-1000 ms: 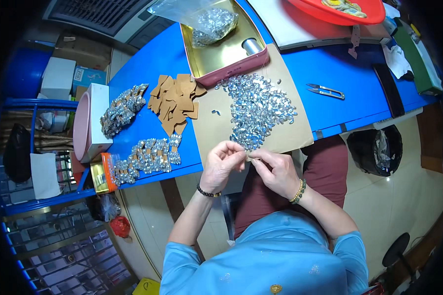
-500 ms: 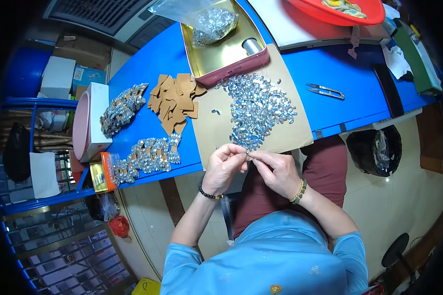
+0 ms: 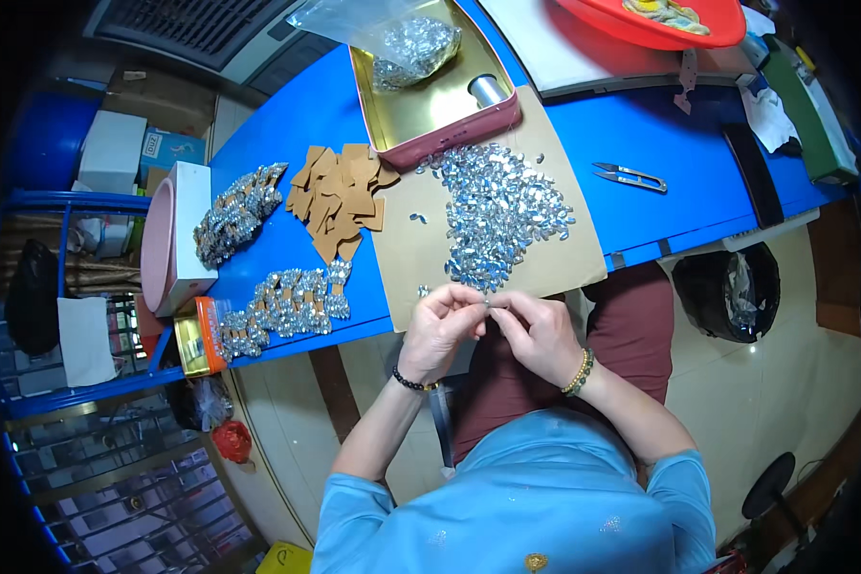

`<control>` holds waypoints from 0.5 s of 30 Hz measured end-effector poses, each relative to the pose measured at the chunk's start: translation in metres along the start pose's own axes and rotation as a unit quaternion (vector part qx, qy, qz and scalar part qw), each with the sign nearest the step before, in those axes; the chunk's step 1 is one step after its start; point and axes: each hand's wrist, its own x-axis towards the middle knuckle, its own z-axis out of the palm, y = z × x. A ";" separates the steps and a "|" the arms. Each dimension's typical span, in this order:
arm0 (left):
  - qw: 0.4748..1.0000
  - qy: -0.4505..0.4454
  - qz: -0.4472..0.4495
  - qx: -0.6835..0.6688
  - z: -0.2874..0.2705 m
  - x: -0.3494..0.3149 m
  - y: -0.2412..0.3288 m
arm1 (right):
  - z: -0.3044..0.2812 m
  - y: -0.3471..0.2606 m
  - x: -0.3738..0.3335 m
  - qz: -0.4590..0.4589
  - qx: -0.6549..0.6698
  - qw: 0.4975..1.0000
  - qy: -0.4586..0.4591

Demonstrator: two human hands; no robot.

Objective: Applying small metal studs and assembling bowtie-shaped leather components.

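My left hand [image 3: 443, 325] and my right hand [image 3: 538, 330] meet at the near edge of a cardboard sheet [image 3: 555, 268]. Both are closed in a fingertip pinch on a small silvery gem [image 3: 488, 303], mostly covered by the fingers. Just beyond them spreads a heap of loose, pointed-oval silvery gems [image 3: 502, 210] on the cardboard. A few silvery gems [image 3: 424, 290] show beside my left knuckles; whether they join what I hold, I cannot tell.
Left of the cardboard lie brown card pieces [image 3: 340, 196] and gem-covered cards [image 3: 292, 301]. Behind the heap stands a pink-sided tin [image 3: 450, 134] with a bag of gems [image 3: 416, 53] and a wire spool [image 3: 489, 91]. Thread snips [image 3: 631, 177] lie right; a red basin [image 3: 679, 24] stands behind.
Both hands stay together and have shifted only slightly. More of the silvery gems beside my left hand shows now.
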 end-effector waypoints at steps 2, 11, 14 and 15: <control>1.000 -0.009 -0.013 0.013 0.000 -0.001 -0.004 | -0.002 -0.007 0.001 0.166 0.148 0.974 -0.043; 0.993 0.026 -0.002 0.116 0.012 -0.022 -0.017 | 0.001 0.005 -0.002 -0.087 -0.121 0.989 0.004; 0.997 0.041 -0.012 0.062 0.016 -0.037 -0.030 | 0.007 0.001 -0.003 -0.071 -0.005 0.996 0.046; 0.998 0.046 -0.017 0.034 0.016 -0.042 -0.034 | 0.007 0.000 -0.004 -0.071 -0.005 0.997 0.041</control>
